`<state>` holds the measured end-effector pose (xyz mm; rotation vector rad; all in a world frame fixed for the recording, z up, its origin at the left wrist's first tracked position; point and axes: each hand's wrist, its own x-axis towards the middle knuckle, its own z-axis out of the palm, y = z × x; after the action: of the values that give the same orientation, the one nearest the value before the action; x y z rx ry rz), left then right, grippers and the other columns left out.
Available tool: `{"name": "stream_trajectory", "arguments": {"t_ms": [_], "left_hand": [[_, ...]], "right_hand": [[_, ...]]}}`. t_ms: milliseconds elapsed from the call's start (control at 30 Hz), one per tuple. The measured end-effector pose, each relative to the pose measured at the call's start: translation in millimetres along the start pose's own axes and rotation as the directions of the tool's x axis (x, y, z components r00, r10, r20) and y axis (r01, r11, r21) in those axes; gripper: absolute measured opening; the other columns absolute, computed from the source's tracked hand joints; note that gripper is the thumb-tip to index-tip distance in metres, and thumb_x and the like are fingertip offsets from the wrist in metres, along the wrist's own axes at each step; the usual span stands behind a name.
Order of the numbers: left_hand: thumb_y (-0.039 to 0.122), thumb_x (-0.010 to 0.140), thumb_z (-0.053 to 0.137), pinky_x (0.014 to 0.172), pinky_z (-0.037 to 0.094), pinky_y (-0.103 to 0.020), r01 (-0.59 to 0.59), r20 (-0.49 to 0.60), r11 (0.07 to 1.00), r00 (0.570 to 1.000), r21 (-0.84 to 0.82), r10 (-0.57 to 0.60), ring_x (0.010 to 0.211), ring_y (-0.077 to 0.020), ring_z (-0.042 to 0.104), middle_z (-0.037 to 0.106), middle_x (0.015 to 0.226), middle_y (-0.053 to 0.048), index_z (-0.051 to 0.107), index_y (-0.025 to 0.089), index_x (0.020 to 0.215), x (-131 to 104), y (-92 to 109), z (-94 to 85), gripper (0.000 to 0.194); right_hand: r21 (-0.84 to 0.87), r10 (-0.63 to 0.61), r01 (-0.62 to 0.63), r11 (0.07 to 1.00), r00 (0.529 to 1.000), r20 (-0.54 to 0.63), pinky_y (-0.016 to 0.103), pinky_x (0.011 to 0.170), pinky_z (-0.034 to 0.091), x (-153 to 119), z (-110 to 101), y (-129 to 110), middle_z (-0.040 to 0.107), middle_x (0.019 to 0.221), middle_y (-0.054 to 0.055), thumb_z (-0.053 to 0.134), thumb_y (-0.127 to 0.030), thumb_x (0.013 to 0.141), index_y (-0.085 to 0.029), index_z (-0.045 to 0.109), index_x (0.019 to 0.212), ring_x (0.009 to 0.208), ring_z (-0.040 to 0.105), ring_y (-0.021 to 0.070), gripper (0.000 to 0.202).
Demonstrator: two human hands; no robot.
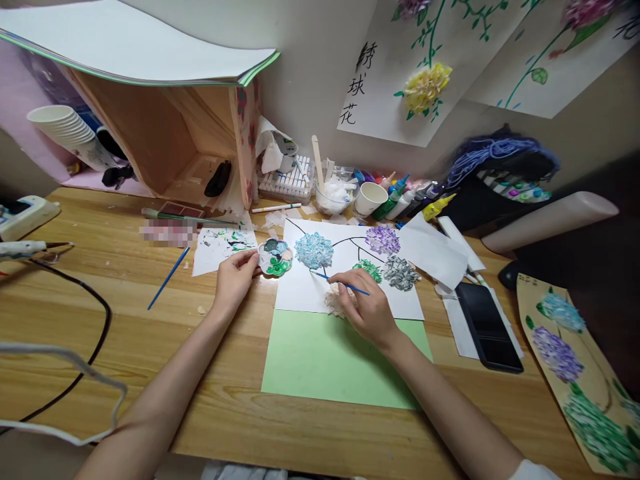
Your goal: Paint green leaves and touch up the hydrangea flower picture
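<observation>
Illumination: moderate indoor light, falling from above. The white paper (300, 297) is the brightest work surface. A soft-edged shadow lies on the green sheet (320, 367), beside and below the right hand (367, 310). The wooden table (225, 407) shows a pale sheen left of the sheet. The open box (170, 140) is dim inside; the far right is darkest.

Image quality: centre detail is legible. Wide-angle distortion stretches the outer areas. The painted panel (560, 360) at right is soft. A pixelated patch (169, 233) masks detail at left.
</observation>
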<state>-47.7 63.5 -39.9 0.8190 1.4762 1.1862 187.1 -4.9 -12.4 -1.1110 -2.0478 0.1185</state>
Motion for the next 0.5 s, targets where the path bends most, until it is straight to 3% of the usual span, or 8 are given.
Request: {"name": "stream_trajectory", "arguments": {"t_ms": [500], "left_hand": [[0.025,0.07,0.069,0.077,0.058,-0.033,-0.018,0.008,1.0,1.0,-0.002,0.018,0.071,-0.0172,0.07,0.074,0.083,-0.006,0.071,0.012,0.085,1.6,-3.4,-0.2,0.02]], "right_hand": [[0.034,0.027,-0.027,0.999,0.999,-0.021,0.033,0.065,0.048,1.8,-7.8,-5.6,0.066,0.076,0.004,0.045,-0.01,0.088,-0.021,0.059,0.093,0.071,0.058,0.0188,0.019]]}}
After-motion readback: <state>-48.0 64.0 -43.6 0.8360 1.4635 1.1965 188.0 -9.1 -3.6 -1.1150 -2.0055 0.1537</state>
